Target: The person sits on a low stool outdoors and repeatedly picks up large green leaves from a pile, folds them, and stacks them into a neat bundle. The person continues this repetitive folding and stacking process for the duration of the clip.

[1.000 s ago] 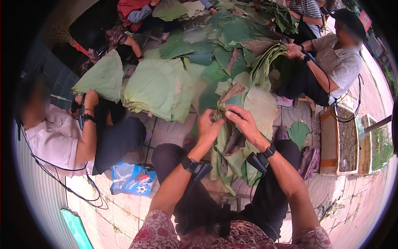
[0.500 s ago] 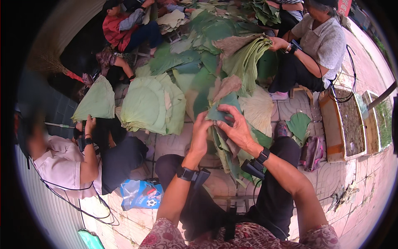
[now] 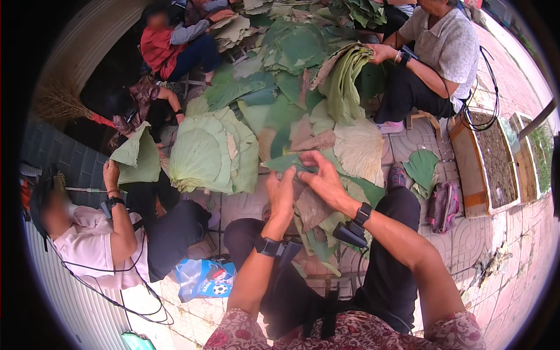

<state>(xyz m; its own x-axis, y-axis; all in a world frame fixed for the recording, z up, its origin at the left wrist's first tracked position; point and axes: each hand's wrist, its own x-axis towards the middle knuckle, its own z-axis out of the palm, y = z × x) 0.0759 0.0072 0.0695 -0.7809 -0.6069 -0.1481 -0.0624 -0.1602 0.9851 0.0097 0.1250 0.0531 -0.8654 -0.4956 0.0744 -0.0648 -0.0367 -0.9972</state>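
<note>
In front of me, above my knees, my left hand (image 3: 281,195) and my right hand (image 3: 328,184) are close together, fingers pinched on a green lotus leaf (image 3: 284,162). Its dark flap sticks up past my fingertips. Under my hands, more leaves (image 3: 314,209), brownish and green, hang down between my legs; whether they join the held leaf I cannot tell. A stack of pale green folded leaves (image 3: 201,153) lies ahead to the left. Beyond my right hand spreads a dry, pale brown leaf (image 3: 357,146).
A large heap of leaves (image 3: 294,46) covers the ground ahead. Co-workers sit around it; one at left holds a folded leaf (image 3: 140,157), another at right a leaf bundle (image 3: 348,81). Planter boxes (image 3: 466,169), a checked pouch (image 3: 443,208) and a blue bag (image 3: 204,280) flank me.
My hands have shifted slightly left and down, and the held leaf now points left instead of upward. At left, a co-worker's leaf has folded over at its top.
</note>
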